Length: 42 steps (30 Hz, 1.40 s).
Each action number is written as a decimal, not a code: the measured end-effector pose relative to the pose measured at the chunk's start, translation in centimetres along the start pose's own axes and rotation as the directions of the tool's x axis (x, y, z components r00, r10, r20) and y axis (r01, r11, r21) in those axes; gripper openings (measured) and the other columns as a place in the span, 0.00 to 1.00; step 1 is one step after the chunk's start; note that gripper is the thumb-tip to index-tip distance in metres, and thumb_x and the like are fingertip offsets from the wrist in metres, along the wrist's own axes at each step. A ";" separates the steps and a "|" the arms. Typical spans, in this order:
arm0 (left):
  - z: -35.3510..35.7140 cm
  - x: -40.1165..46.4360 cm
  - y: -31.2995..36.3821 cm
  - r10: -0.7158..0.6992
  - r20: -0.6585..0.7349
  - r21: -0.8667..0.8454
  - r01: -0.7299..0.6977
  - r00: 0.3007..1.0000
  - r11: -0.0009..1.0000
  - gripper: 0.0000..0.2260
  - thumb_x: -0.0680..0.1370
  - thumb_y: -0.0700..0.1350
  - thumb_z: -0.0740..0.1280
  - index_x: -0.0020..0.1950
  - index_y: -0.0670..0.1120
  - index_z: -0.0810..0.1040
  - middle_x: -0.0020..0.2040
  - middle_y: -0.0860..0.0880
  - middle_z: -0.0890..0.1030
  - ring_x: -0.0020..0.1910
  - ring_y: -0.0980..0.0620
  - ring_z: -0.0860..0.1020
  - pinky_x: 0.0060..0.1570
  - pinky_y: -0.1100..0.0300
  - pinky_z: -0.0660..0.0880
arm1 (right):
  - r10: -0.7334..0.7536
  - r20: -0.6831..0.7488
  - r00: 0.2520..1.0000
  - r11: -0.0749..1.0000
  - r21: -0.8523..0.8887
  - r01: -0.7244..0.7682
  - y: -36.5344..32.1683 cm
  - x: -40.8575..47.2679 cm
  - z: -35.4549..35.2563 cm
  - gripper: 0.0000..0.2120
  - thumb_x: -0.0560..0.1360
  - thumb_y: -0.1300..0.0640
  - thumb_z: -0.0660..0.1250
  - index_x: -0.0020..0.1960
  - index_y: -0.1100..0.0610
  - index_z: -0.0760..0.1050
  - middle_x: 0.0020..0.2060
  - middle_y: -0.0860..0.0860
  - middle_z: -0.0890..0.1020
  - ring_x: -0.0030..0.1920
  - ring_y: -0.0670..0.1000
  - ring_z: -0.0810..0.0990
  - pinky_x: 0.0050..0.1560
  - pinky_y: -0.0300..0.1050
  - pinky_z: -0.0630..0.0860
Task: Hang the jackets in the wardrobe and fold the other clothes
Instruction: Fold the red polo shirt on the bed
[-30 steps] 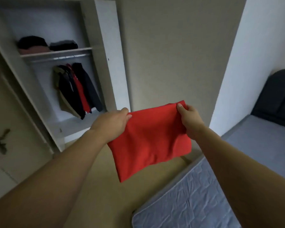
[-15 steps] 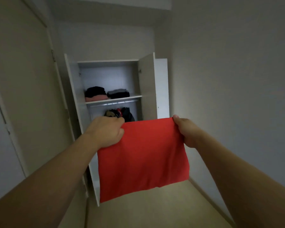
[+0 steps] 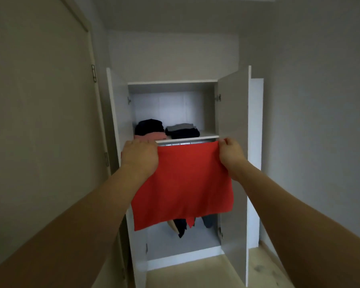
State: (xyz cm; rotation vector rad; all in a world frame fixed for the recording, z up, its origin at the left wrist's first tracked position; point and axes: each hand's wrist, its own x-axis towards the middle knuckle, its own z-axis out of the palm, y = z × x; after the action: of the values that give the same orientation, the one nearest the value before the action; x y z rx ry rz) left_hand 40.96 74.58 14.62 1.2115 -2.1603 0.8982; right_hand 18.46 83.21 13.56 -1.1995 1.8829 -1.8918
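Note:
A folded red garment hangs flat in front of me. My left hand grips its top left corner and my right hand pinches its top right corner. Both hands are raised just below the shelf of the open white wardrobe. Two stacks of folded clothes lie on that shelf: a dark and pink one at left, a grey and dark one at right. Hanging jackets show only at their lower ends below the red garment; the rest is hidden.
The wardrobe's right door stands open toward me, the left door is open too. A beige room door fills the left side. Plain wall is at right. Pale floor lies before the wardrobe.
My view has turned from the bed to face the wardrobe and come closer. Both hands have lifted the red garment up to the shelf's level, still holding its top corners.

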 end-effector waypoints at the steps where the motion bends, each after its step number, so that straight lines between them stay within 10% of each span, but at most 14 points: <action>1: 2.3 1.6 -0.5 -0.027 0.007 -0.013 0.027 1.000 1.000 0.12 0.79 0.40 0.56 0.58 0.41 0.75 0.56 0.43 0.78 0.54 0.43 0.74 0.52 0.53 0.65 | 0.001 -0.001 1.000 1.000 -0.013 -0.001 0.7 2.1 2.0 0.12 0.83 0.56 0.50 0.53 0.58 0.72 0.45 0.53 0.76 0.41 0.49 0.72 0.42 0.44 0.68; 7: 15.8 11.8 -3.3 -0.080 0.096 -0.034 0.084 0.992 0.996 0.12 0.78 0.39 0.57 0.58 0.42 0.75 0.57 0.44 0.78 0.57 0.44 0.73 0.60 0.52 0.64 | 0.096 0.100 0.990 0.995 -0.014 -0.095 3.9 14.6 11.7 0.20 0.80 0.45 0.53 0.56 0.59 0.73 0.50 0.55 0.79 0.48 0.53 0.77 0.54 0.49 0.73; 13: 26.3 23.2 -4.7 -0.107 0.111 0.024 0.105 0.988 0.994 0.13 0.76 0.39 0.57 0.56 0.45 0.77 0.56 0.46 0.78 0.60 0.44 0.70 0.69 0.49 0.59 | 0.104 0.202 0.974 0.991 0.060 -0.118 6.1 26.8 17.9 0.06 0.54 0.55 0.58 0.32 0.51 0.65 0.23 0.46 0.67 0.25 0.47 0.64 0.29 0.40 0.59; 27: 47.8 52.2 -1.7 -0.169 -0.045 0.083 0.172 0.985 0.982 0.11 0.77 0.39 0.55 0.54 0.42 0.73 0.52 0.43 0.78 0.57 0.42 0.71 0.61 0.50 0.62 | 0.051 0.359 0.932 0.913 0.362 -0.190 16.3 62.9 27.2 0.16 0.74 0.73 0.56 0.52 0.61 0.78 0.45 0.56 0.83 0.44 0.54 0.82 0.39 0.47 0.78; 38: 59.9 77.1 -0.7 -0.164 -0.227 0.043 0.179 0.960 0.983 0.15 0.75 0.38 0.56 0.61 0.39 0.73 0.56 0.38 0.77 0.63 0.37 0.67 0.72 0.42 0.53 | -0.138 -0.027 0.990 0.962 0.233 0.141 16.8 91.6 35.4 0.15 0.74 0.71 0.54 0.42 0.55 0.73 0.34 0.51 0.77 0.30 0.47 0.73 0.20 0.31 0.67; 42: 67.3 84.7 -0.3 -0.191 -0.197 0.030 0.201 0.962 0.979 0.18 0.76 0.39 0.55 0.64 0.40 0.72 0.60 0.39 0.76 0.66 0.36 0.65 0.73 0.40 0.49 | -0.140 -0.094 0.986 0.980 0.130 0.152 19.8 101.3 39.7 0.18 0.72 0.70 0.53 0.55 0.60 0.75 0.43 0.56 0.80 0.35 0.52 0.76 0.31 0.40 0.73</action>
State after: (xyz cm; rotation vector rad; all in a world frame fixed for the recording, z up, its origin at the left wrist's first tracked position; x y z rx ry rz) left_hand -6.27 -21.63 29.17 1.2796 -1.8398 0.9468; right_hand -28.26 -15.91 28.68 -1.2638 1.7137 -2.1421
